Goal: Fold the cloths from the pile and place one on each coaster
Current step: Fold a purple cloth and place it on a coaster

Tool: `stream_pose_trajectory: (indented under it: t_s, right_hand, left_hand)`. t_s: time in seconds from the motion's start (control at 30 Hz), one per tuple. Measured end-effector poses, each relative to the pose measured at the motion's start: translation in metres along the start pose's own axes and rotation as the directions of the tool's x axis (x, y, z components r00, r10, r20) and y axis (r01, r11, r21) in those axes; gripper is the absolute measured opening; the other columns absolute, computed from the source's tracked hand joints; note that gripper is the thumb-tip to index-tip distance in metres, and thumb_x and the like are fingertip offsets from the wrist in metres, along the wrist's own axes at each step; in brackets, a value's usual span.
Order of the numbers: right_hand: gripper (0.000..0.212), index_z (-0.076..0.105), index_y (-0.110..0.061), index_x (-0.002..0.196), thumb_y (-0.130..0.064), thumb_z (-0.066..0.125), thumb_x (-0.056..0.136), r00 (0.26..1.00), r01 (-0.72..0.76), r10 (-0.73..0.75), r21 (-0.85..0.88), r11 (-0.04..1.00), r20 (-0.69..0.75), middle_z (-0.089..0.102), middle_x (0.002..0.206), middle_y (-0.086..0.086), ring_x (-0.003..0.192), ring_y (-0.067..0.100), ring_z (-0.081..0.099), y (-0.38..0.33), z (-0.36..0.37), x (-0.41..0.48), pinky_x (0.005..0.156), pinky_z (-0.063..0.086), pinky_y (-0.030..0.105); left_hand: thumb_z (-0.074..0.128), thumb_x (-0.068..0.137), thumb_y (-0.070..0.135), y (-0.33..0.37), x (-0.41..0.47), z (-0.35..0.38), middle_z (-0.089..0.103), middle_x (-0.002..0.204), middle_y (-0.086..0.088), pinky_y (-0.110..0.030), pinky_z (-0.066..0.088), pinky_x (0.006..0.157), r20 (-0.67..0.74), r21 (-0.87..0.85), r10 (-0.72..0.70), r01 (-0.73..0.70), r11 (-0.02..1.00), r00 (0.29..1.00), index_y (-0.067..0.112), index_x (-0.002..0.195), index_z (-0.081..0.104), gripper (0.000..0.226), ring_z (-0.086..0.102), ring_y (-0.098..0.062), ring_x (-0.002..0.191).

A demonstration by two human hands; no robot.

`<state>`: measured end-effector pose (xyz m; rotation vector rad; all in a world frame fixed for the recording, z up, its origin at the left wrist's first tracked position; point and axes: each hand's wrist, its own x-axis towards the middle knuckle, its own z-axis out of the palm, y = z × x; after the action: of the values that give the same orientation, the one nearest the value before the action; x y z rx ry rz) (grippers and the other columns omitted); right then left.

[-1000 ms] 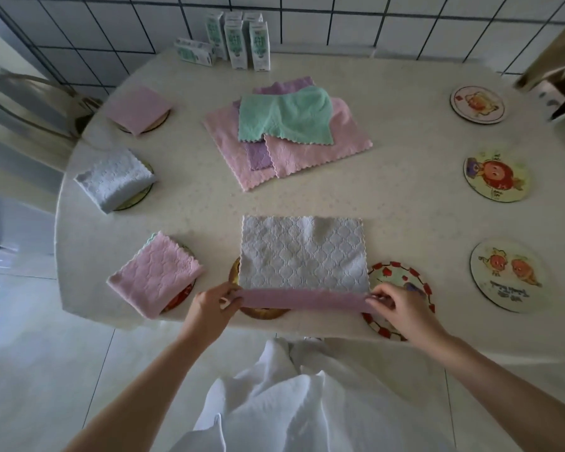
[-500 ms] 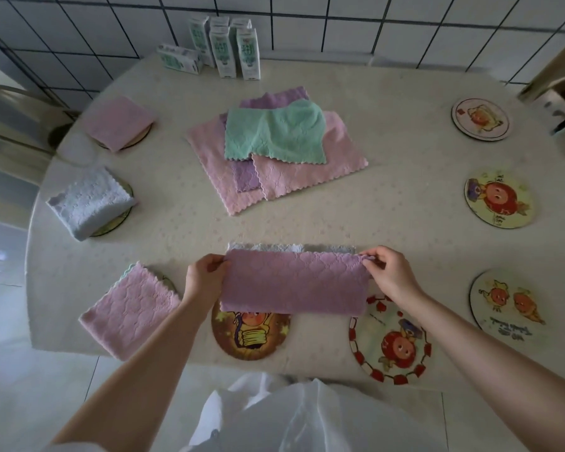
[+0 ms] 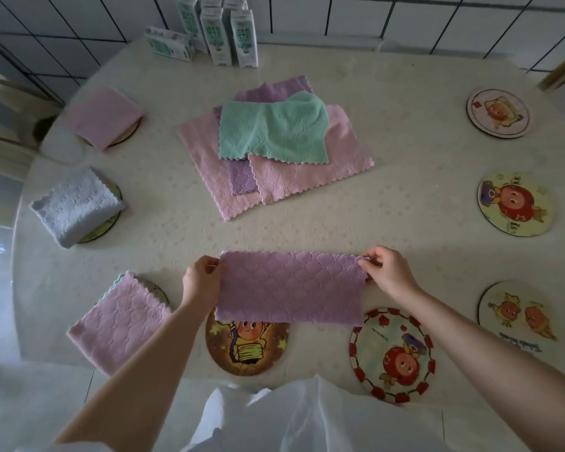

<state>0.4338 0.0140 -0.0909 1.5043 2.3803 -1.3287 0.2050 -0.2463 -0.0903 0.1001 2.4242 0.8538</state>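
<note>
Pinches the far corners of a lilac cloth [image 3: 291, 288] with the left hand [image 3: 203, 278] and right hand [image 3: 388, 272], fingers curled on the fabric. Lies folded in half on the worktop [image 3: 405, 207], near edge overlapping the bulb coaster [image 3: 247, 349], just beside the red-rimmed coaster [image 3: 392, 353]. Roughly three of eight done, by the look of it: far pink cloth [image 3: 103, 115], white cloth [image 3: 75, 205] and near pink cloth [image 3: 121, 321] folded on coasters at left. Left to do: probably another fold here, placing, then working through the pile [image 3: 274, 148] for the other bare coasters, including three along the right edge [image 3: 514, 203].
</note>
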Motion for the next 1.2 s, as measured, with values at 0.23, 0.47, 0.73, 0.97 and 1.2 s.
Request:
stream_pose_trajectory:
  t_s: [0.23,0.47,0.73,0.97,1.2]
  right_hand:
    - [0.021,0.064,-0.009,0.083,-0.029,0.070,0.082,0.999,-0.045,0.044,-0.082,0.996,-0.017,0.066,0.077,0.001,0.069,0.016,0.059,-0.002,0.001,0.008,0.058,0.043,0.025]
    - [0.021,0.061,-0.009,0.087,-0.029,0.067,0.084,0.997,-0.045,0.041,-0.056,0.997,-0.070,0.067,0.081,0.002,0.067,0.015,0.063,-0.002,0.000,0.001,0.062,0.055,0.031]
    - [0.033,0.058,-0.004,0.113,-0.005,0.066,0.080,0.797,0.541,-0.603,-0.487,0.686,0.036,0.061,0.110,0.009,0.102,0.025,0.058,-0.010,0.024,-0.066,0.083,0.052,0.033]
    - [0.045,0.057,-0.005,0.121,-0.007,0.042,0.078,0.661,0.708,-0.695,-0.543,0.452,0.283,0.056,0.125,0.007,0.117,0.027,0.049,0.009,0.074,-0.100,0.097,0.046,0.037]
    - [0.056,0.055,-0.003,0.126,0.005,0.038,0.073,0.697,0.669,-0.628,-0.629,0.397,0.345,0.054,0.127,0.010,0.119,0.030,0.049,0.037,0.052,-0.108,0.095,0.048,0.042]
  left_hand:
    - [0.054,0.093,0.025,0.004,0.004,0.002,0.068,0.092,-0.007,-0.028,0.048,0.063,-0.021,0.047,-0.031,0.032,0.998,0.999,0.009,0.107,0.066,0.024,0.062,-0.022,0.078]
    - [0.057,0.092,0.023,0.002,-0.004,-0.003,0.069,0.094,-0.007,-0.028,0.048,0.061,-0.108,0.027,-0.037,0.040,0.999,0.993,0.008,0.105,0.062,0.020,0.064,-0.023,0.077]
    - [0.058,0.085,0.008,-0.016,-0.068,0.021,0.058,0.116,-0.004,-0.038,0.052,0.086,0.106,0.374,0.744,-0.720,0.585,0.660,0.010,0.112,0.060,0.026,0.053,-0.020,0.108]
    - [0.048,0.089,0.028,-0.048,-0.102,0.060,0.043,0.146,-0.001,-0.042,0.027,0.112,0.429,0.460,0.745,-0.833,0.307,0.511,0.016,0.137,0.049,0.049,0.029,-0.024,0.141]
    - [0.041,0.094,0.037,-0.083,-0.099,0.037,0.034,0.152,0.000,-0.046,0.025,0.112,0.406,0.521,0.706,-0.781,0.343,0.581,0.016,0.141,0.045,0.051,0.024,-0.023,0.143]
